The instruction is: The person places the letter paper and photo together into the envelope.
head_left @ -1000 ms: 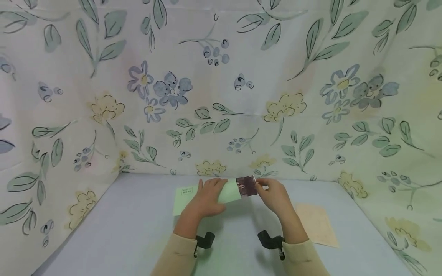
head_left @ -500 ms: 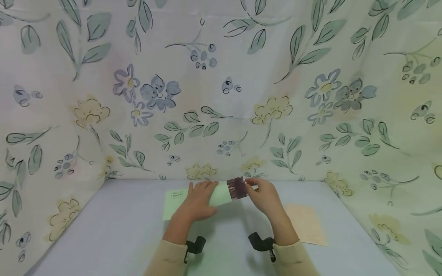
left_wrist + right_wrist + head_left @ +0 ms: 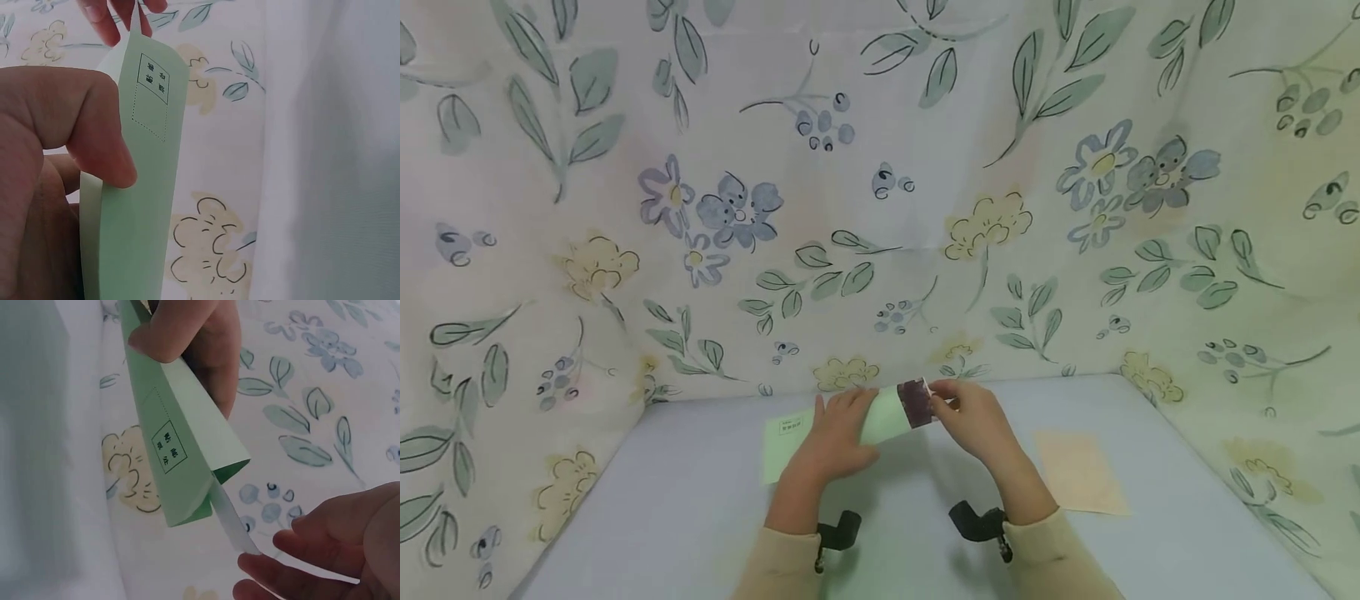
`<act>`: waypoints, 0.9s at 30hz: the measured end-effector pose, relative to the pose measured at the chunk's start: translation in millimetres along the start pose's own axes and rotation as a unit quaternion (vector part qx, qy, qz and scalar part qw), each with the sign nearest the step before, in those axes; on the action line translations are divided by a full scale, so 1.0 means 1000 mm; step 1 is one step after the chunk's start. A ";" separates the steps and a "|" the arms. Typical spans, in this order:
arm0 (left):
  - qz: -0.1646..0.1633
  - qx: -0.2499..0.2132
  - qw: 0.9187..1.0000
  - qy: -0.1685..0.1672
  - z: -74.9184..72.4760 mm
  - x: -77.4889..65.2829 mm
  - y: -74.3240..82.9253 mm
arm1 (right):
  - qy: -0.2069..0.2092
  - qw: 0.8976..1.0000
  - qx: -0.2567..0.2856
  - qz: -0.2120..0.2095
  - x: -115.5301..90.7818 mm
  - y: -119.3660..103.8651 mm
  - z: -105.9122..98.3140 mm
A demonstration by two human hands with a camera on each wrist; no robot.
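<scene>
A pale green envelope (image 3: pixel 882 417) with a printed stamp box (image 3: pixel 169 447) is held up over the table by my left hand (image 3: pixel 841 437). In the left wrist view the thumb (image 3: pixel 103 147) lies on one face, with fingers behind the other; the envelope bows slightly. From its open right end sticks a card (image 3: pixel 915 403) with a dark picture on one side and a white back. My right hand (image 3: pixel 973 417) is at the card's outer end. In the right wrist view, a fingertip touches that end while the thumb stands apart from it.
A flat peach-coloured paper piece (image 3: pixel 1081 472) lies on the pale table (image 3: pixel 700 500), right of my right forearm. Floral cloth (image 3: pixel 820 208) hangs behind the table and at both sides. Black wrist mounts (image 3: pixel 841 531) jut inward from both sleeves.
Less of the dark card shows outside the envelope; it has slid further left into it, with my right hand closer to the envelope's end. The head view has shifted and tilted slightly.
</scene>
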State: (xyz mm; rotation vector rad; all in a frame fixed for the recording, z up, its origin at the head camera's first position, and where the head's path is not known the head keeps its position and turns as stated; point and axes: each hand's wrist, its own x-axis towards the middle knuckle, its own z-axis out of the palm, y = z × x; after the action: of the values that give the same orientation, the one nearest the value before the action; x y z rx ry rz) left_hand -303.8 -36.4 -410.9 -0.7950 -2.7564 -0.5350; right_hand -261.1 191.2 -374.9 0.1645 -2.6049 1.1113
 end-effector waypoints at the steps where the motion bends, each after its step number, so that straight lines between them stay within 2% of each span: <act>1: 0.001 0.000 1.000 -0.002 0.001 0.003 0.001 | -0.008 1.000 0.010 0.005 0.001 0.002 -0.003; 4: -0.001 0.001 1.000 -0.017 0.000 0.011 0.007 | -0.023 0.999 0.027 0.011 0.005 0.005 -0.012; 10: 0.003 0.017 1.000 -0.014 -0.009 0.025 0.012 | -0.056 0.992 0.112 0.016 0.012 0.001 -0.023; 15: 0.002 0.013 1.000 -0.024 -0.006 0.022 0.012 | -0.070 0.988 0.133 0.038 0.010 0.006 -0.023; 23: -0.019 0.004 0.999 -0.025 -0.003 0.010 0.005 | -0.106 0.980 0.157 0.054 0.011 0.002 -0.012; 27: -0.009 0.004 1.000 -0.028 0.003 0.009 0.003 | -0.127 0.970 0.188 0.082 0.011 0.007 -0.005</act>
State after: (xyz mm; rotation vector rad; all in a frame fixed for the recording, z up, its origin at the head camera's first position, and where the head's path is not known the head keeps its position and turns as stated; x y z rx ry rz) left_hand -309.9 -28.4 -409.5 -0.7976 -2.8176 -0.5119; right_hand -272.3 199.7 -373.0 0.1866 -2.6324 1.7446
